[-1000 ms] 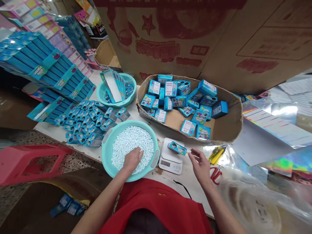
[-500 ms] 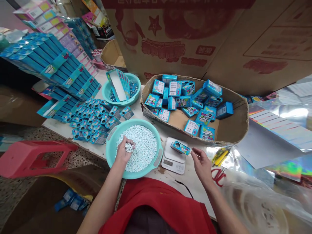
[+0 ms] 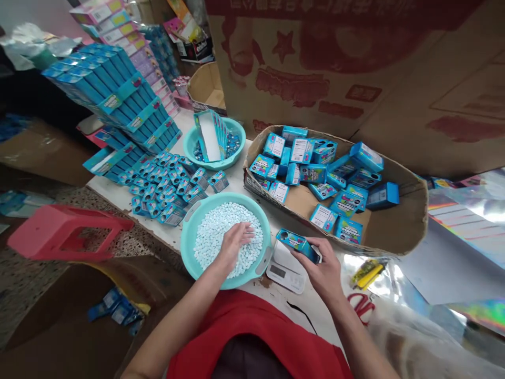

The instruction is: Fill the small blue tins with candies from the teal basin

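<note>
My right hand [image 3: 325, 266] grips a small blue carton [image 3: 296, 243] with printed lettering and a round hole near its left end, tilted above the white digital scale [image 3: 284, 276]. My left hand [image 3: 235, 243] is over the turquoise basin [image 3: 188, 258], its fingers curled together and pointing right. What lies in its palm is mostly hidden; white candies were cupped there a moment ago. Small pale candies [image 3: 213, 231] fill the basin's bottom.
A cut cardboard box [image 3: 410, 221] holds several blue cartons. More cartons [image 3: 161, 192] stand at left beside stacked display boxes [image 3: 114, 100]. Behind is a second basin [image 3: 236, 158] with wrapped sweets. Red scissors [image 3: 361, 306] and a yellow cutter [image 3: 371, 275] lie right.
My right hand has taken hold of the carton and lifted it off the scale. My left hand has moved right over the candies and turned its palm away. The view has shifted leftward.
</note>
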`<act>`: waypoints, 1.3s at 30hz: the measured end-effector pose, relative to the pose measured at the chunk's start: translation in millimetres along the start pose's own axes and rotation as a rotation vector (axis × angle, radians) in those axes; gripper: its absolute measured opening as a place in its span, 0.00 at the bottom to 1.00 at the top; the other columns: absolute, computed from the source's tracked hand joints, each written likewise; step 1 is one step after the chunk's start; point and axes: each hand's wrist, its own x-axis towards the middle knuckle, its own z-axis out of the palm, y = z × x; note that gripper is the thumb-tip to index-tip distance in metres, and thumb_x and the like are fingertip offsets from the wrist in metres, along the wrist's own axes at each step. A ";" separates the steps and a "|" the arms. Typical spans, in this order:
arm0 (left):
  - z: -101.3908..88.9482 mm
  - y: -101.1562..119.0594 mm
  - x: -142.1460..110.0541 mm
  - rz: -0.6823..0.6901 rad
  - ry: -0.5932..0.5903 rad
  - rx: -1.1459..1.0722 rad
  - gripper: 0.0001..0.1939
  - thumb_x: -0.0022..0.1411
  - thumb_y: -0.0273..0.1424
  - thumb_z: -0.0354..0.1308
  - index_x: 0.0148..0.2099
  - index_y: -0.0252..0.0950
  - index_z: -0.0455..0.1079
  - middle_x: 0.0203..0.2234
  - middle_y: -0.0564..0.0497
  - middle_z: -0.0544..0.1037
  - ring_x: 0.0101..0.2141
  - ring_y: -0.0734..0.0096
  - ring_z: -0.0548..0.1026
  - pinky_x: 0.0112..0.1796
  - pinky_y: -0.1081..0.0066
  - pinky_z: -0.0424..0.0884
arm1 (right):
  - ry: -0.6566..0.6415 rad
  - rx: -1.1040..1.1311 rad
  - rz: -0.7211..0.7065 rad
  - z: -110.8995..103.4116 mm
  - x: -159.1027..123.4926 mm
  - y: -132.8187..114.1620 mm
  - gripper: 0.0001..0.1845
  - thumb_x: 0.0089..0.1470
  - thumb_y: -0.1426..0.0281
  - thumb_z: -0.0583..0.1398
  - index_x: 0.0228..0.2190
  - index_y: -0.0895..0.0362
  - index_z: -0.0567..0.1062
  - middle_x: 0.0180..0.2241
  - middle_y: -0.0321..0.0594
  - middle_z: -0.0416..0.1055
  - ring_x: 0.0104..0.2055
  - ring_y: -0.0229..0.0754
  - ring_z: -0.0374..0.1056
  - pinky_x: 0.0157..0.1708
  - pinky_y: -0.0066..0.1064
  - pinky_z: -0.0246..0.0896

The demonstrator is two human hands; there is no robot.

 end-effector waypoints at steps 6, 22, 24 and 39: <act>37.8 12.9 3.2 -0.265 0.070 -0.496 0.22 0.59 0.48 0.52 0.37 0.32 0.72 0.31 0.44 0.76 0.32 0.68 0.73 0.33 0.71 0.67 | -0.221 -0.108 -0.264 20.9 16.7 -42.9 0.10 0.53 0.63 0.61 0.38 0.52 0.72 0.34 0.40 0.73 0.37 0.46 0.67 0.39 0.39 0.55; 30.3 1.9 -0.1 -0.310 0.051 -0.463 0.11 0.55 0.35 0.61 0.31 0.30 0.74 0.24 0.49 0.74 0.25 0.76 0.70 0.26 0.76 0.64 | -0.204 -0.150 -0.279 20.0 12.1 -39.3 0.11 0.53 0.64 0.60 0.40 0.52 0.72 0.35 0.39 0.72 0.38 0.47 0.67 0.37 0.36 0.56; 30.7 1.0 -1.0 -0.283 0.036 -0.440 0.12 0.54 0.37 0.62 0.31 0.31 0.74 0.24 0.49 0.74 0.25 0.75 0.70 0.27 0.75 0.64 | -0.214 -0.150 -0.264 19.8 11.4 -36.8 0.11 0.53 0.64 0.60 0.39 0.52 0.72 0.34 0.39 0.72 0.37 0.47 0.67 0.37 0.36 0.56; 14.5 -1.2 6.8 -0.113 -0.048 -0.165 0.11 0.45 0.32 0.65 0.33 0.33 0.74 0.26 0.48 0.75 0.28 0.72 0.72 0.32 0.72 0.66 | -0.028 0.074 0.094 -3.8 -8.0 8.4 0.17 0.47 0.57 0.64 0.37 0.52 0.74 0.36 0.41 0.73 0.39 0.48 0.68 0.40 0.41 0.63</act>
